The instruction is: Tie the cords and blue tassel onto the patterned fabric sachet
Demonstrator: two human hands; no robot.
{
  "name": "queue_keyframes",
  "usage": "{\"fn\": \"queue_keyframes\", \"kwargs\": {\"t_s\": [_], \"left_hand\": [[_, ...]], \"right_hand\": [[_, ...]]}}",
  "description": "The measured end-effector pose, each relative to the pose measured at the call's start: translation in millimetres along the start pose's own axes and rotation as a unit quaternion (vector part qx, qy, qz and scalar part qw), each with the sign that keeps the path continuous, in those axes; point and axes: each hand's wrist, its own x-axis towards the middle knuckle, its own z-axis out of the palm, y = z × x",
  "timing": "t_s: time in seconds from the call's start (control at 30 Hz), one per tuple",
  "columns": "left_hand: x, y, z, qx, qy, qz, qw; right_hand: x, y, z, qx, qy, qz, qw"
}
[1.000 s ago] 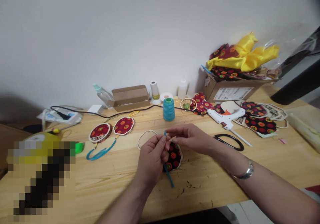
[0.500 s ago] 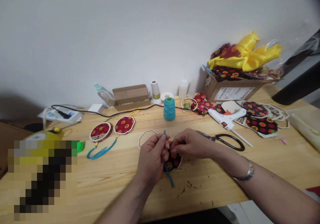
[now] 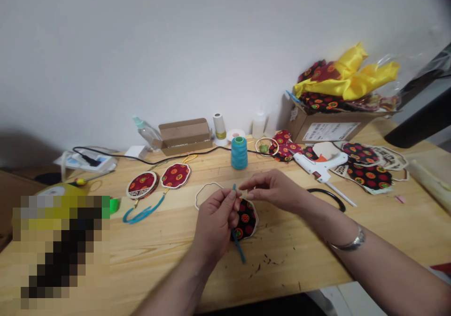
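Note:
My left hand [image 3: 216, 217] is closed around a bundle of blue thread [image 3: 238, 249]; a short end pokes up above the thumb and the longer end hangs below the fist. My right hand [image 3: 269, 189] is beside the left fingertips, its thumb and fingers pinched together. Whatever lies in that pinch is too small to make out. Beneath both hands lies a black patterned fabric piece [image 3: 247, 218] with a pale scalloped rim, partly covered by the left hand. A thin scalloped wooden frame [image 3: 201, 190] rests left of it. A blue thread spool [image 3: 239, 155] stands upright behind my hands.
Two red fabric ornaments [image 3: 175, 176] lie left, one with a blue tassel [image 3: 144, 216]. At right are a white glue gun [image 3: 319, 165], a black scissors handle [image 3: 333, 195] and fabric pieces [image 3: 369, 175]. A cardboard box [image 3: 327, 126] stands behind. A black cable [image 3: 169, 158] crosses the table.
My right hand has risen from low over the black fabric piece to the left fingertips, uncovering more of the fabric and hiding part of the scissors. My left hand keeps hold of the blue thread.

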Motion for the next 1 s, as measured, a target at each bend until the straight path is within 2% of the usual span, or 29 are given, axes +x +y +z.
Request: {"fn": "queue_keyframes", "kwargs": {"t_s": [0.07, 0.17, 0.37, 0.6, 0.83, 1.0], "left_hand": [[-0.3, -0.7, -0.2, 0.008, -0.002, -0.007, 1.000], [-1.4, -1.2, 0.4, 0.021, -0.012, -0.023, 0.999], [-3.2, -1.1, 0.7, 0.071, -0.035, -0.038, 0.996], [-5.4, -3.3, -2.7, 0.098, -0.053, -0.041, 0.993], [-5.7, 1.0, -0.2, -0.024, -0.089, -0.084, 0.992], [-4.2, 2.1, 1.4, -0.041, -0.087, -0.093, 0.991]], "right_hand": [[1.0, 0.1, -0.2, 0.063, 0.012, 0.022, 0.998], [0.9, 1.6, 1.6, 0.134, -0.006, 0.040, 0.990], [-0.8, 2.2, 3.5, 0.179, -0.031, 0.034, 0.983], [-1.1, 0.4, 3.2, 0.169, -0.024, 0.021, 0.985], [-2.5, -5.4, 4.0, 0.134, 0.036, 0.041, 0.990], [-1.8, -4.4, 3.4, 0.116, 0.080, 0.045, 0.989]]}}
